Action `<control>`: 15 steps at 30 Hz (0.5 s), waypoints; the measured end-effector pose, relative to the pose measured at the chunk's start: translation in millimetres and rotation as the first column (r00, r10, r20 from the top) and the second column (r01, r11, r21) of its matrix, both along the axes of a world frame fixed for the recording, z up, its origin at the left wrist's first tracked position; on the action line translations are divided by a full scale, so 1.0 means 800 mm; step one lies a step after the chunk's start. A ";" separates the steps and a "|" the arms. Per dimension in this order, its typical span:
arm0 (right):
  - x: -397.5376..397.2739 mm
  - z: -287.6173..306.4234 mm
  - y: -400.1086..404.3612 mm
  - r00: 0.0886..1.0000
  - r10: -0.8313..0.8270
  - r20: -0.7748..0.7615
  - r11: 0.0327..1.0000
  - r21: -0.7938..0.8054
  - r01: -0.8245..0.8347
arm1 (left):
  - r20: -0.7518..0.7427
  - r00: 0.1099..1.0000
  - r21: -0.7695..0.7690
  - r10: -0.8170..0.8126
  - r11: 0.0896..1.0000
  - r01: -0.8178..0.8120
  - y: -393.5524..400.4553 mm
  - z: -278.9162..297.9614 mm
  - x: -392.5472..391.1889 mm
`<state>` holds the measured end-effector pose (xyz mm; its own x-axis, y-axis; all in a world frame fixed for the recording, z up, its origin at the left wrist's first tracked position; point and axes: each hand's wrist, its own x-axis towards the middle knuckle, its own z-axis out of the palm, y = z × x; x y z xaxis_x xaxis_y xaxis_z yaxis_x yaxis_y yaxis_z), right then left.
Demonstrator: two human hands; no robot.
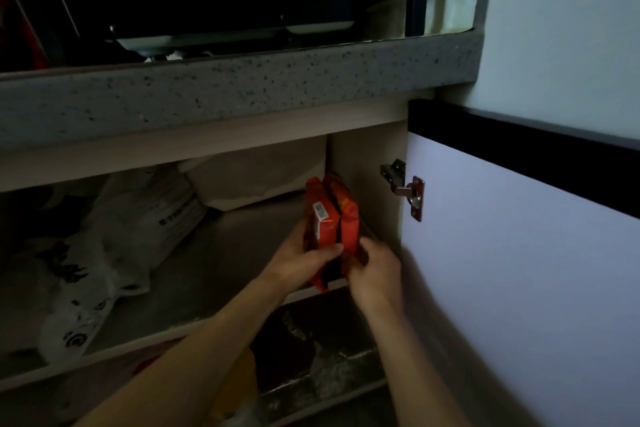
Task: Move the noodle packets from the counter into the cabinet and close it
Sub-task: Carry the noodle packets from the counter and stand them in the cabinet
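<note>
Both hands, left hand [298, 262] and right hand [377, 274], clasping upright noodle packets [332, 218] on dim cabinet shelf [214, 253] under speckled counter [242, 80].

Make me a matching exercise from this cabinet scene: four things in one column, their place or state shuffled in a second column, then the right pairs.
Things
1. noodle packets
2. cabinet door
3. white plastic bags
4. hinge

Place or state
A. swung open to the right
B. lying on the left of the shelf
C. upright, gripped between left hand and right hand
D. fixed on the door's inner edge

Pairs: 1-C, 2-A, 3-B, 4-D
</note>
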<state>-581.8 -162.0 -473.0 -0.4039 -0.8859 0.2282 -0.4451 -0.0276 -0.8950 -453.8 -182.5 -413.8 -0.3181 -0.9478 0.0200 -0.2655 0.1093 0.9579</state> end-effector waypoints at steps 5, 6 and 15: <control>-0.017 0.008 -0.007 0.976 0.120 -0.181 0.993 0.042 -0.114 | 0.043 0.999 -0.110 0.008 0.994 -0.003 -0.031 -0.016 0.006; -0.019 0.014 -0.013 0.966 0.142 -0.218 0.989 0.058 -0.132 | 0.040 0.999 -0.101 0.003 0.995 0.001 -0.042 -0.017 0.007; -0.041 0.056 -0.060 0.915 0.323 -0.241 0.939 0.199 -0.279 | 0.136 0.990 -0.157 -0.032 0.986 0.054 -0.097 -0.022 -0.023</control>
